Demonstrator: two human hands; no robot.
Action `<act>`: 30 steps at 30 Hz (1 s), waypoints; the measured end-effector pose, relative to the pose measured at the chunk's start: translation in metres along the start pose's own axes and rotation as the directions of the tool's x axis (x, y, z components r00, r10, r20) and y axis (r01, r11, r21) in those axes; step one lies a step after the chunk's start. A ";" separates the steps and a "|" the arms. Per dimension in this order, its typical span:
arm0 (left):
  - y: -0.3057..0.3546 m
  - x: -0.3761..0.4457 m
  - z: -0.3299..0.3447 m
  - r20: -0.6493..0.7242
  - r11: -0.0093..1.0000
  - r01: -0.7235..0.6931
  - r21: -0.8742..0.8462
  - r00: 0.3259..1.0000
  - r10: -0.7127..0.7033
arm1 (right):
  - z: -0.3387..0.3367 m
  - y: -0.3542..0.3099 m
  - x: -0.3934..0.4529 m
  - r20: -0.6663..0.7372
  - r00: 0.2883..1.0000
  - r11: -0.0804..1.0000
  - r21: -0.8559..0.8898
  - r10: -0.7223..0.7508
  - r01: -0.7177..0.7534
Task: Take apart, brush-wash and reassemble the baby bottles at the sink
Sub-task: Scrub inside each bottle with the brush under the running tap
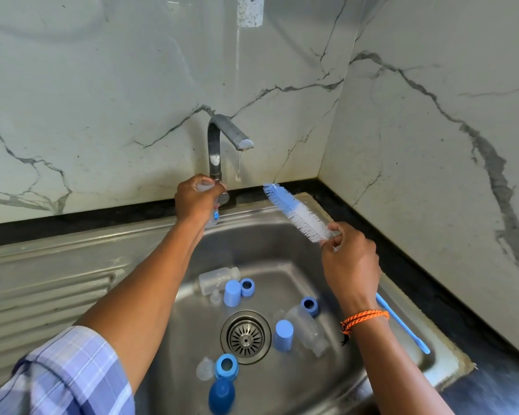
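Baby bottles are already in pieces here, and most of the parts lie in the steel sink basin [282,244] while one clear bottle body [212,218] is held up at the tap base.

On the left is the ribbed drainboard [42,295], and over it comes a plaid sleeve [63,375]. The left hand [194,202] is wrapped round that bottle body and, with the same fingers, seems to reach the tap lever [223,198]; whether it actually touches the lever I cannot tell. The tap spout [232,133] lets down only a thin trickle [238,167].

Below, in the basin, lie another clear bottle [218,278], a pale blue cap [232,293] and a blue screw ring [247,286]; nearer the viewer are a clear teat [205,368], a second ring [226,366] and a dark blue cap [221,395]. The drain strainer [245,336] sits in the middle. To its right are a cap [283,331], a third bottle [307,329] and a ring [309,306].

The right hand [349,265] grips the bottle brush [294,211] just below the bristles, its fingers pinching the stem, the long blue handle [402,323] trailing back past a wrist with an orange cord [363,319].

To do this step well, I would open the flow first and bring the bottle mouth under the spout. Then feed the bristles straight in and twist to the bottom, holding the wet plastic firmly.
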State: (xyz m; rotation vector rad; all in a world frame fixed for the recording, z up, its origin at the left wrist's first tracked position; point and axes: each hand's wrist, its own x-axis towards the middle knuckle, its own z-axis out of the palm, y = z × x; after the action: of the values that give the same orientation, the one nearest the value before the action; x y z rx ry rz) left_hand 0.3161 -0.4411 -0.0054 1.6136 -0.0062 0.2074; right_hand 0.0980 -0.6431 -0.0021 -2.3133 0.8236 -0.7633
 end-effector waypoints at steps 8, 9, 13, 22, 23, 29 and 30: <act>-0.002 -0.001 0.001 -0.007 1.000 0.014 -0.020 1.000 -0.014 | -0.002 -0.003 -0.001 0.015 1.000 1.000 -0.020 -0.006 0.006; -0.001 -0.001 0.001 -0.007 1.000 0.018 -0.020 1.000 -0.018 | -0.002 -0.003 -0.001 0.020 1.000 1.000 -0.022 -0.004 0.004; 0.000 -0.002 0.001 -0.012 1.000 0.015 -0.001 1.000 -0.015 | -0.003 -0.005 -0.002 0.038 0.999 1.000 -0.025 0.001 0.000; 0.003 0.002 0.000 -0.008 0.939 -0.158 0.307 0.986 0.169 | -0.003 -0.006 -0.003 0.038 0.999 1.000 -0.022 -0.002 0.003; 0.003 0.001 0.000 -0.006 0.921 -0.178 0.348 0.981 0.192 | -0.003 -0.006 -0.003 0.038 0.999 1.000 -0.024 0.000 0.001; 0.008 -0.002 0.003 0.026 0.829 -0.244 0.503 0.963 0.268 | -0.003 -0.004 -0.002 0.035 0.999 1.000 -0.018 0.006 -0.006; 0.008 -0.002 0.004 0.029 0.827 -0.246 0.505 0.963 0.269 | -0.003 -0.004 -0.002 0.032 0.999 1.000 -0.018 0.005 -0.004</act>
State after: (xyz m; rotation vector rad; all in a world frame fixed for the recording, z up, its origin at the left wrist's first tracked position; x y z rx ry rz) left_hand 0.3133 -0.4454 0.0021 2.1357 -0.1500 0.4869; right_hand 0.0963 -0.6400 0.0015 -2.3329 0.8245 -0.7176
